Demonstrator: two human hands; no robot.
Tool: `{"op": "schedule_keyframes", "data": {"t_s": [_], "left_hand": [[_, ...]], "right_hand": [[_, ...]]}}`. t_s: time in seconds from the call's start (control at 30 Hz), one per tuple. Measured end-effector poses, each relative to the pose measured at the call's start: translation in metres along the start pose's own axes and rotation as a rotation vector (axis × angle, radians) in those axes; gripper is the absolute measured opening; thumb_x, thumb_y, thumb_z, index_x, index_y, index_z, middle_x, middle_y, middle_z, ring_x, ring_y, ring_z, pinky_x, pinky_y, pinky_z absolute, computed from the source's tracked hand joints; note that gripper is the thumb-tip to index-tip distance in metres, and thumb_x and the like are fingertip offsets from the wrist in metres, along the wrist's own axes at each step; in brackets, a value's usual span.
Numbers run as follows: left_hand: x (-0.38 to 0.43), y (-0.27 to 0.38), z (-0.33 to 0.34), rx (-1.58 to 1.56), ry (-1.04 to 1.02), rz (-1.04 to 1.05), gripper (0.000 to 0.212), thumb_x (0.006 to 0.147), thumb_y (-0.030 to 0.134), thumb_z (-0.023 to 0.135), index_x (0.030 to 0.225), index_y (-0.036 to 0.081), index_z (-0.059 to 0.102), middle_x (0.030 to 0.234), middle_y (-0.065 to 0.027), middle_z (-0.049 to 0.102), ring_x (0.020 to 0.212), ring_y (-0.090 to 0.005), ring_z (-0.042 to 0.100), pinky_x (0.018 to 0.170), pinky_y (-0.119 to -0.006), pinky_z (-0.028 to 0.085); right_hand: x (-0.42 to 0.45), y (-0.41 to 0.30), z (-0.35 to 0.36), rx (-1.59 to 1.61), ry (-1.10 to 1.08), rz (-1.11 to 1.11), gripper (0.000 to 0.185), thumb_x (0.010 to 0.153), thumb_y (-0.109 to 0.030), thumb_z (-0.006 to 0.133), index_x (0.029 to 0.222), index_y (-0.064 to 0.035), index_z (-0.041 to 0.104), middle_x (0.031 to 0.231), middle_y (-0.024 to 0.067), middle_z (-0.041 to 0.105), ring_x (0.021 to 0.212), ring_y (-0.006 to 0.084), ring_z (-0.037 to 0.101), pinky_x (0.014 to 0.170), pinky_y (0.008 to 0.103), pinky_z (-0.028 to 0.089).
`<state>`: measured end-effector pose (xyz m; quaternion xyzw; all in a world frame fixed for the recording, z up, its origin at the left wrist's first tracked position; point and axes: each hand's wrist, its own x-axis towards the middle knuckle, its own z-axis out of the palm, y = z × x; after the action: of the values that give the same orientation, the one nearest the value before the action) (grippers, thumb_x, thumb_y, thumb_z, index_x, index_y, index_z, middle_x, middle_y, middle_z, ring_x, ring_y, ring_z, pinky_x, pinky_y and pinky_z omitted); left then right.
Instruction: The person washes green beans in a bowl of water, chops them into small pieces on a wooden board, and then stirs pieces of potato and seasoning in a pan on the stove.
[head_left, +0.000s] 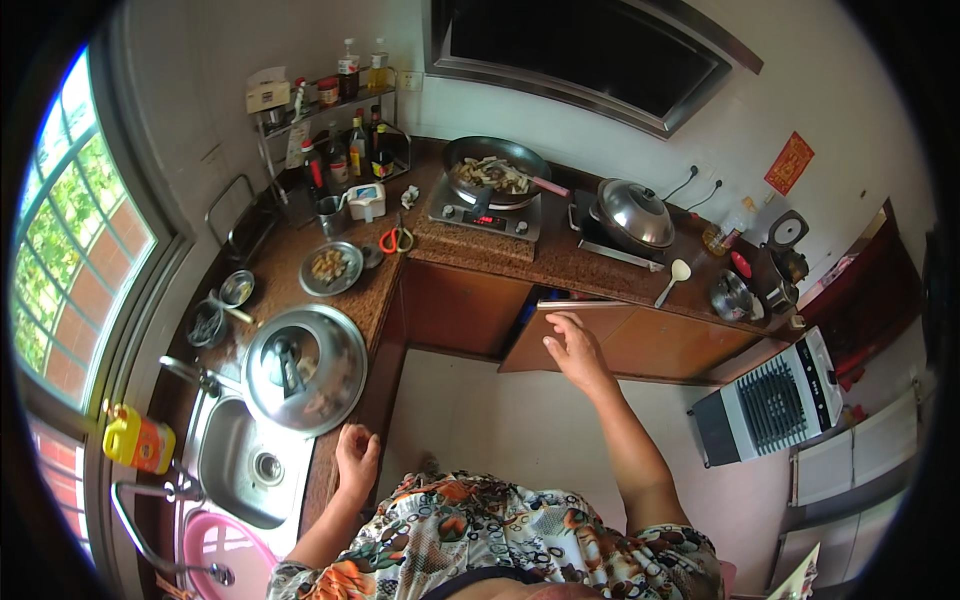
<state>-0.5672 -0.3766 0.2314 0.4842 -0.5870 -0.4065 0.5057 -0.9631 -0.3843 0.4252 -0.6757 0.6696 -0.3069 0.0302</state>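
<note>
My right hand (576, 347) is raised over the floor, near the top of an ajar cabinet door (555, 341); its fingers are apart and hold nothing. By the counter edge, my left hand (358, 456) has curled fingers, and whether anything is in them cannot be seen. Just above it lies a large metal wok lid (330, 390) with a dark handle. On an electric cooktop (487, 223) stands a wok (536, 159) with sliced food (487, 174) and a pink-handled spatula (550, 185) in it. A covered pan (636, 213) sits to its right.
A metal plate of food (331, 268), scissors (396, 238) and a rack of bottles (330, 100) occupy the corner. The sink (247, 457) and a pink basin (225, 551) are at left. A pale spoon (673, 282) rests on the right counter; an air cooler (772, 401) stands on the floor.
</note>
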Motion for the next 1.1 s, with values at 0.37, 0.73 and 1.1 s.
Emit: {"op": "schedule_keyframes", "data": {"t_s": [0.37,0.73,1.1], "left_hand": [[0.233,0.064,0.188,-0.512,-0.344,-0.109,0.036,0.101,0.017,0.056,0.132,0.0,0.05,0.112,-0.0097,0.062,0.092,-0.0135,0.06,0.08,-0.029,0.049],[0.358,0.11,0.299,-0.41,-0.208,-0.243,0.066,0.102,0.043,0.051,0.15,0.005,0.03,0.126,-0.0141,0.059,0.095,-0.0174,0.066,0.084,-0.031,0.051],[0.447,0.102,0.33,-0.638,-0.345,-0.638,0.045,0.103,0.036,0.049,0.13,0.0,0.05,0.112,-0.0141,0.066,0.084,-0.0223,0.07,0.075,-0.035,0.059]], "right_hand": [[0.215,0.134,-0.022,-0.38,0.05,-0.024,0.045,0.091,-0.02,0.065,0.128,0.0031,0.054,0.14,0.022,0.047,0.128,0.0373,0.048,0.106,0.0413,0.042],[0.453,0.292,0.012,-0.556,-0.47,0.165,0.046,0.088,-0.025,0.069,0.123,-0.0013,0.051,0.119,0.0191,0.059,0.114,0.0409,0.057,0.094,0.0531,0.047],[0.542,0.302,-0.045,-0.227,-0.646,0.164,0.023,0.086,-0.022,0.067,0.091,0.0001,0.063,0.07,0.0114,0.065,0.059,0.0247,0.066,0.057,0.038,0.051]]}}
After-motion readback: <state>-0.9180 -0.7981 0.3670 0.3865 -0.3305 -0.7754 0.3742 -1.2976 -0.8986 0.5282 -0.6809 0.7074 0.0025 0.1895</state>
